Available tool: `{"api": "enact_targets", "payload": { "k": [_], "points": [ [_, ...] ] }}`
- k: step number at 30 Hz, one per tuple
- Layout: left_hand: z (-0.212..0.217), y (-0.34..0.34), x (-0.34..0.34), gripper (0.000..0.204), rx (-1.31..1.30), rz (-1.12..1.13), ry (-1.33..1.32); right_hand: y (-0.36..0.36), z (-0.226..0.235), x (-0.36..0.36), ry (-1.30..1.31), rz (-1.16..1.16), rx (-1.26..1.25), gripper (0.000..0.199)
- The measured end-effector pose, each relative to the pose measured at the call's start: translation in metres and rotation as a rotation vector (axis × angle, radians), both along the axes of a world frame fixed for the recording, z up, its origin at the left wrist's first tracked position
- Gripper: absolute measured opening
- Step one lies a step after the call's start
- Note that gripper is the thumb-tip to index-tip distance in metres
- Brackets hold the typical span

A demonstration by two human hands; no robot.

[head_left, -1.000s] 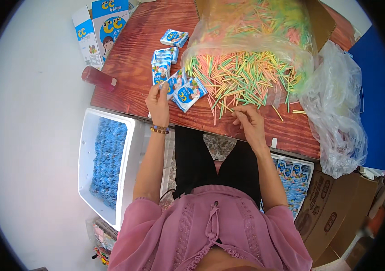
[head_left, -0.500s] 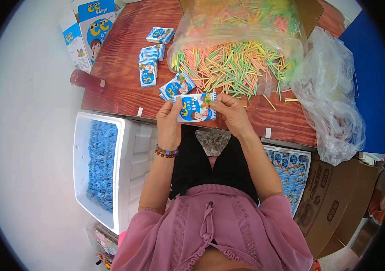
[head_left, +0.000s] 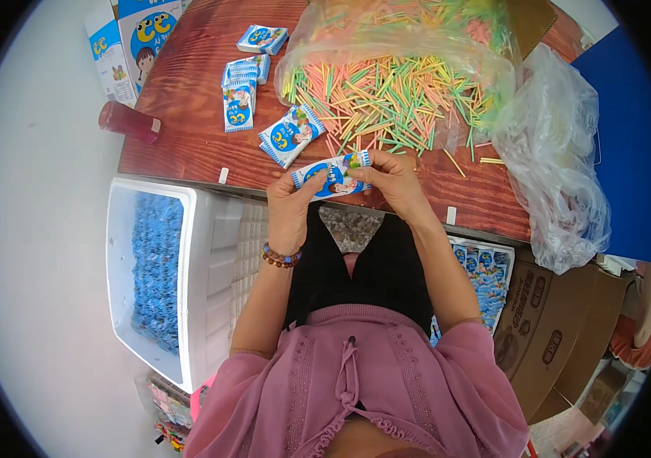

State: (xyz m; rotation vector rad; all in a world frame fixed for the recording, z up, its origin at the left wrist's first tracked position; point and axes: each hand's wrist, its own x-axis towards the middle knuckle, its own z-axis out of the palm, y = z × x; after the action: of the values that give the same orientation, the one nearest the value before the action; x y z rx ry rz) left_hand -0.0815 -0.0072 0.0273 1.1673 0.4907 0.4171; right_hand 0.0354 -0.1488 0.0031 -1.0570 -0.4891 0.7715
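One blue-and-white packet [head_left: 337, 182] stretches between left hand [head_left: 290, 206] and right hand [head_left: 399, 188], each pinching one end

Printed lettering on held packet [head_left: 333, 179], loose packets [head_left: 293, 136], blue-white box [head_left: 146, 42], brown carton [head_left: 528, 324]

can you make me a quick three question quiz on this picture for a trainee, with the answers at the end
1. Multiple choice: what do the left hand and right hand hold between them?
A) a thin stick
B) a blue-and-white packet
C) a clear plastic bag

2. True or false: the person wears beads on the left wrist.

3. Short answer: which three colours stand out among the thin sticks heaped on the table?

Key:
1. B, a blue-and-white packet
2. True
3. Pink, green and yellow
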Motion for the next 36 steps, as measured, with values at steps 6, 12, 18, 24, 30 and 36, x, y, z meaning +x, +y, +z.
{"api": "enact_targets", "payload": {
  "k": [6, 12, 18, 24, 30, 36],
  "points": [
    [-0.011, -0.010, 0.003, 0.014, -0.099, 0.056, -0.037, -0.007, -0.011, 0.002, -0.115, -0.020, -0.087, 0.017],
    [-0.012, -0.005, 0.004, 0.012, -0.291, 0.097, -0.050, -0.017, 0.002, 0.006, -0.088, -0.095, -0.089, 0.015],
    [-0.005, -0.010, 0.008, 0.014, -0.356, 0.103, -0.023, -0.024, 0.021, 0.002, -0.568, -0.008, 0.001, 0.030],
    [-0.011, -0.014, 0.007, 0.015, -0.300, 0.063, -0.016, -0.020, 0.014, 0.011, -0.738, 0.024, -0.106, 0.024],
    [-0.031, -0.018, 0.015, 0.016, -0.244, 0.097, -0.047, -0.041, 0.009, 0.031, -0.524, 0.130, -0.189, 0.018],
    [-0.031, -0.015, 0.007, 0.016, -0.256, 0.077, -0.090, -0.065, 0.017, 0.102, -0.623, -0.348, -0.496, 0.018]
  ]
}}
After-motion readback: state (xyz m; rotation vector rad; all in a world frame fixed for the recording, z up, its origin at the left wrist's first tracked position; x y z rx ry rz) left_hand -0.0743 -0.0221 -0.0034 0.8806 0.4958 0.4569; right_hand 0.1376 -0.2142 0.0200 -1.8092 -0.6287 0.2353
